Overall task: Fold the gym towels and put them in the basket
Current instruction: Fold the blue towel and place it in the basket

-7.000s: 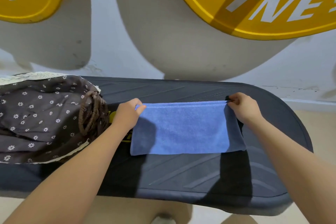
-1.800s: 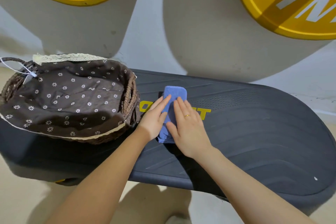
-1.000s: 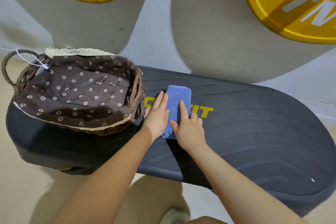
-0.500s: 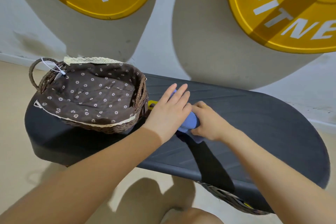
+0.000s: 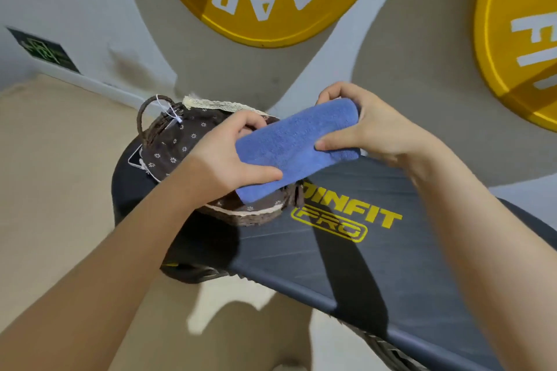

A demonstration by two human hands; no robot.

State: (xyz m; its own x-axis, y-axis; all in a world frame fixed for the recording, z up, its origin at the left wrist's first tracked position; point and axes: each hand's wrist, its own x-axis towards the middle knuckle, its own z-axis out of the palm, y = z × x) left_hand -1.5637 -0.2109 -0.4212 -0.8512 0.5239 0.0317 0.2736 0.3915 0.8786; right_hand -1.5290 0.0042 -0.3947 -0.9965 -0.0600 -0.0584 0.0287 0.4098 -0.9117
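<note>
Folded towel clamped between left hand and right hand, seemingly above basket.

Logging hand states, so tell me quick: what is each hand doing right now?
Left hand: closed on the folded blue towel, at its lower end.
Right hand: closed on the same towel's upper end.

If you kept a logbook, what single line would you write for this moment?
stage: carrying | blue towel: folded, lifted | left hand: fingers gripping near end | right hand: gripping far end | basket: on dark board, partly under towel
</note>
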